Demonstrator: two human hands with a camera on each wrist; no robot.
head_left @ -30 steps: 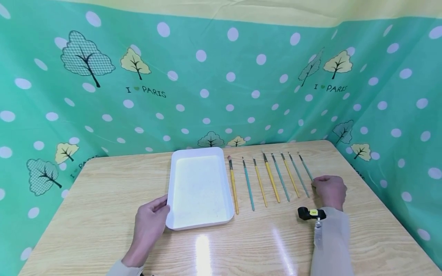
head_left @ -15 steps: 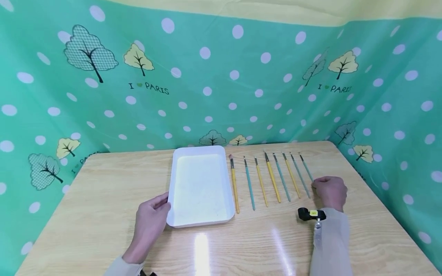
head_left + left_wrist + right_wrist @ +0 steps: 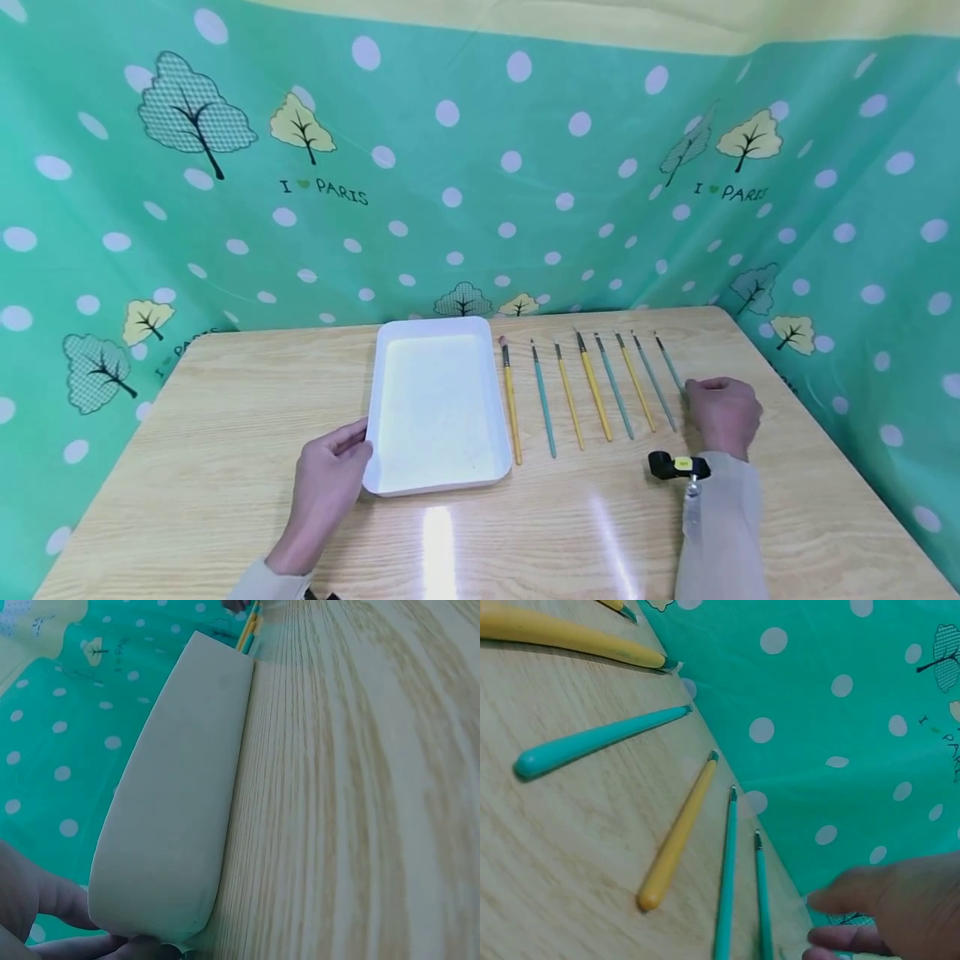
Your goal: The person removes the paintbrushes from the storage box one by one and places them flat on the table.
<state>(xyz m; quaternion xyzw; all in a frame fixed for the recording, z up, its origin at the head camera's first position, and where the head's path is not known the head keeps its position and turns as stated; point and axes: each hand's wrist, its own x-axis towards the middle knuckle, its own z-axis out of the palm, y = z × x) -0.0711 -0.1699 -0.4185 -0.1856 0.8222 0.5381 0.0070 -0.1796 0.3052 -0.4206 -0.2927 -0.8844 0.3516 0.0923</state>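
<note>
A shallow white rectangular tray (image 3: 378, 400) rests on the table. My left hand (image 3: 327, 479) grips its left side near the front corner; the left wrist view shows the thumb (image 3: 64, 904) and fingers (image 3: 82, 947) around the tray's end. Several paintbrushes with yellow or teal handles lie in a row to the right of the tray. Beside the handle end of the rightmost teal paintbrush (image 3: 670, 364) is my right hand (image 3: 725, 417). In the right wrist view, its thumb and fingers are parted, and this paintbrush (image 3: 763, 900) lies just beyond the fingertips.
The wooden table (image 3: 247, 400) carries the tray and brushes. A green dotted cloth (image 3: 420, 242) hangs along its back and sides. A thick yellow paintbrush (image 3: 512, 408) lies close to the tray's right wall. Light glares off the table (image 3: 438, 550) at the front.
My right hand has shifted slightly to the right at the end of the rightmost paintbrush. My left hand stays on the tray, and the view has tilted a little.
</note>
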